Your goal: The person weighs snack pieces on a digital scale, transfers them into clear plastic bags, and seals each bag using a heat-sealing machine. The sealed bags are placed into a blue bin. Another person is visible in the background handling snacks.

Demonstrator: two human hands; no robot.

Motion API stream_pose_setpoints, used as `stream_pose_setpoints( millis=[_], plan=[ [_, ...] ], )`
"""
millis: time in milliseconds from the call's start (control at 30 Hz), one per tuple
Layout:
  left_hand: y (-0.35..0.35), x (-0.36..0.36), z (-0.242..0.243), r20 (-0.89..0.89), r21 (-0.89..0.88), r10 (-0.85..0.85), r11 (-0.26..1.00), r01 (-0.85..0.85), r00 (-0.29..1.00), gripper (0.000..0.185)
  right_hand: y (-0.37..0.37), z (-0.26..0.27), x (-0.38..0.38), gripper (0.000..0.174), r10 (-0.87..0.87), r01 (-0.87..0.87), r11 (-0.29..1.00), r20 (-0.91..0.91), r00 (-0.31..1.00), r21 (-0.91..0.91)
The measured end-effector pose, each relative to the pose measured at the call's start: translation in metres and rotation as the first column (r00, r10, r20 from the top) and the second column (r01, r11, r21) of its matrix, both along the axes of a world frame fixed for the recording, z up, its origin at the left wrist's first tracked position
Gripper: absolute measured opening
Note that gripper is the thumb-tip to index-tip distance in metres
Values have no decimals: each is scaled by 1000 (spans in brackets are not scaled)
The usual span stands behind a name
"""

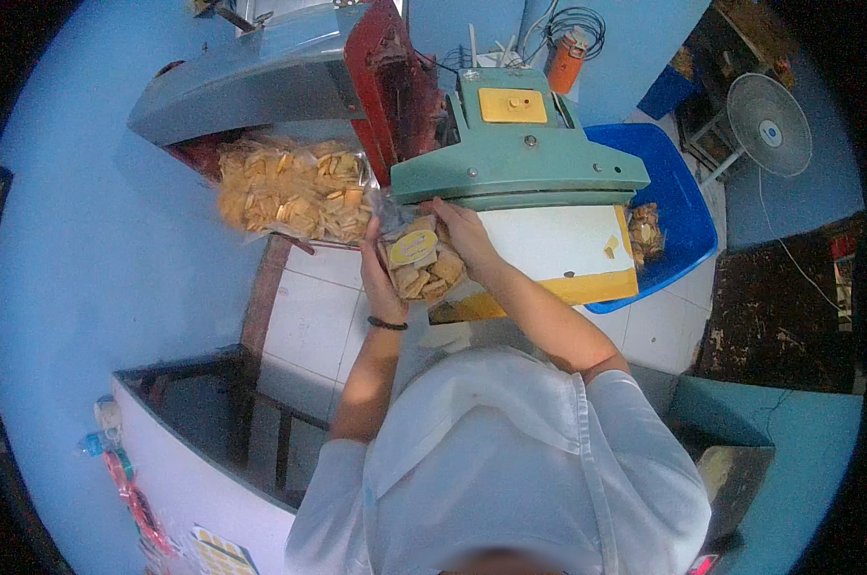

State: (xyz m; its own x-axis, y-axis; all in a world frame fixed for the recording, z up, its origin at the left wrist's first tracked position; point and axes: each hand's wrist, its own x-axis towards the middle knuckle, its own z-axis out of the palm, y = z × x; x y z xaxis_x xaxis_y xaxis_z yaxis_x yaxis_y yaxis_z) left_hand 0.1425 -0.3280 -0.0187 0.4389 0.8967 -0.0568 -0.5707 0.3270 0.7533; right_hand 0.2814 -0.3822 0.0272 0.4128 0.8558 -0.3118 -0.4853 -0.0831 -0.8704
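Note:
Both hands grip a clear plastic bag of chips (428,277) with a yellow label, in front of the left end of a green bag sealing machine (520,165). My left hand (383,277) holds the bag's left side; a dark bracelet is on that wrist. My right hand (464,237) is at its upper right, fingers near the machine's jaw edge. The bag's crumpled top lies between the hands. Several filled chip bags (297,190) are packed together at the left. A white board with a yellow edge (548,244) extends below the machine's jaw.
A blue plastic tub (692,215) at the right holds a bag of brown snacks (646,233). A red metal post (387,79) rises left of the sealer. Farther right stands a fan (770,126). A white-sided table (189,460) is at the lower left.

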Motion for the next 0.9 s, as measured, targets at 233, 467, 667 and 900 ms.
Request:
stream_pose_setpoints(
  millis=[233, 467, 667, 900],
  plan=[
    [10, 31, -6, -493, 607, 417, 794, -42, 764, 51, -33, -20, 8, 33, -469, 454, 883, 195, 861, 120],
    [-24, 93, 11, -487, 566, 233, 818, 101, 842, 45, -71, -27, 80, 22, -664, 647, 744, 293, 688, 168],
    [2, 66, 22, -402, 818, 512, 573, 46, 759, 13, -96, -8, 91, 17, -652, 640, 756, 237, 720, 136],
    [105, -13, 24, -475, 827, 824, 296, 478, 310, 21, -131, 9, 99, 20, -609, 576, 788, 412, 678, 216]
  ],
)
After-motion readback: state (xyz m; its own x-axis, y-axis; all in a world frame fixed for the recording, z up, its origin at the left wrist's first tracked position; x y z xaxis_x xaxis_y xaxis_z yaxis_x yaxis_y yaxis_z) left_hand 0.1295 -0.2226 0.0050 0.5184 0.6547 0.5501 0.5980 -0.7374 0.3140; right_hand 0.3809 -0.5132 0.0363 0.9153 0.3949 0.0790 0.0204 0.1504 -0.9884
